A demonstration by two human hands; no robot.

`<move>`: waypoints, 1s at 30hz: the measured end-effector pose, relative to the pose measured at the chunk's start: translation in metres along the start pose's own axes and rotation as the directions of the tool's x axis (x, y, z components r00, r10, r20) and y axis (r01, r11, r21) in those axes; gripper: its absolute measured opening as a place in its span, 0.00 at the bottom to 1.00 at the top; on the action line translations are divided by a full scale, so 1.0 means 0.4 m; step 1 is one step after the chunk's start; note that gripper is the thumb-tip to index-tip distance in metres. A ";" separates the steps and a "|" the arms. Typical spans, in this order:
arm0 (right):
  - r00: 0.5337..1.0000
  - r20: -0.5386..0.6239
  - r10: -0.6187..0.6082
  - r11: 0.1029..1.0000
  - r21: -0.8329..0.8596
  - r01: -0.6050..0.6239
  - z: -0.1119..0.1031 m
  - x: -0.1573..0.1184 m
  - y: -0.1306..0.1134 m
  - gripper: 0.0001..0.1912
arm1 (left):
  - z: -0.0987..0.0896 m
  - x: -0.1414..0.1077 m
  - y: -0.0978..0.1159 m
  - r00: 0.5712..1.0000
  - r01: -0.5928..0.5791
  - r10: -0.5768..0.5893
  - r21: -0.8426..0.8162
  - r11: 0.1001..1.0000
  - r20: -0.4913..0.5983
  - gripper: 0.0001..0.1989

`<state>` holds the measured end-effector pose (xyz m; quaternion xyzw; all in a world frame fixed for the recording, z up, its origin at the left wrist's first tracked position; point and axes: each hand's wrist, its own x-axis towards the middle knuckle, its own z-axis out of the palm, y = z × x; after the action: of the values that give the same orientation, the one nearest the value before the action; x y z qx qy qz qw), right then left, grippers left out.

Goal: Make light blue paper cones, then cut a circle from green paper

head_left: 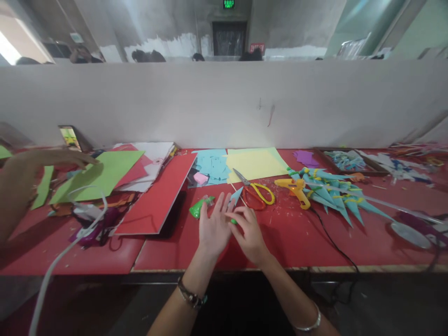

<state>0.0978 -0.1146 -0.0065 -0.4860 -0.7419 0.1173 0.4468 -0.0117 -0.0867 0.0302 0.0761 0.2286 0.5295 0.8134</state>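
My left hand (215,228) lies palm up above the red table, its fingers stretched out. Over that palm, my right hand (250,235) has thumb and fingers drawn together around a small green lump (233,221), perhaps modelling clay. A pointed piece of light blue paper (236,196) shows just beyond the left fingertips; whether they touch it I cannot tell. Behind the left hand is a bright green packet (198,208). Scissors (259,190) with one yellow and one red handle lie slightly open beyond the right hand.
A yellow glue gun (296,190) with a black cord lies near blue folded-paper spikes (332,189). Blue paper pieces (213,165) and yellow sheets (257,163) are behind. A red board (161,196) leans at left, where another person's hand (66,157) touches green paper (105,172).
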 end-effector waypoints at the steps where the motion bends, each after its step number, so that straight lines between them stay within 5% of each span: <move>1: 1.000 -0.006 0.012 1.000 0.024 -0.012 -0.010 0.010 0.004 0.13 | -0.003 0.002 0.000 1.000 -0.007 0.007 0.017 1.000 -0.011 0.21; 5: 1.000 -0.018 0.014 0.995 0.095 -0.012 -0.062 0.080 0.042 0.12 | -0.015 0.012 0.009 0.991 -0.109 0.109 0.003 0.994 -0.073 0.11; 9: 0.999 0.023 0.031 0.999 0.008 -0.031 -0.077 0.158 0.123 0.16 | -0.025 0.018 0.034 0.993 -0.112 0.109 -0.104 0.988 -0.039 0.13; 12: 0.992 0.113 0.057 0.997 -0.061 -0.051 -0.054 0.188 0.185 0.17 | -0.034 0.022 0.061 0.991 -0.135 0.135 0.035 0.990 -0.002 0.12; 15: 0.972 0.236 -0.021 0.970 -0.231 0.078 -0.024 0.190 0.218 0.20 | -0.053 0.031 0.087 0.979 -0.200 0.202 0.155 0.967 0.002 0.11; 18: 0.900 0.421 -0.116 0.885 -0.368 0.286 -0.002 0.184 0.218 0.22 | -0.073 0.042 0.102 0.974 -0.220 0.228 0.206 0.953 -0.016 0.10; 21: 0.858 0.499 -0.122 0.827 -0.426 0.366 0.012 0.186 0.207 0.22 | -0.074 0.048 0.110 0.974 -0.213 0.227 0.263 0.941 -0.022 0.08; 25: 0.879 0.457 -0.137 0.836 -0.423 0.351 0.020 0.191 0.212 0.16 | -0.045 0.060 0.132 0.970 -0.237 0.241 0.331 0.913 0.030 0.06; 30: 0.973 0.199 -0.120 0.964 -0.212 0.162 0.003 0.189 0.234 0.12 | -0.040 0.109 0.156 0.923 -0.370 0.370 0.525 0.766 0.110 0.04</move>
<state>0.1447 -0.0050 -0.0226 -0.4665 -0.8215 0.0439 0.3250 -0.0559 -0.0230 0.0262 0.3437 0.3479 0.5937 0.6390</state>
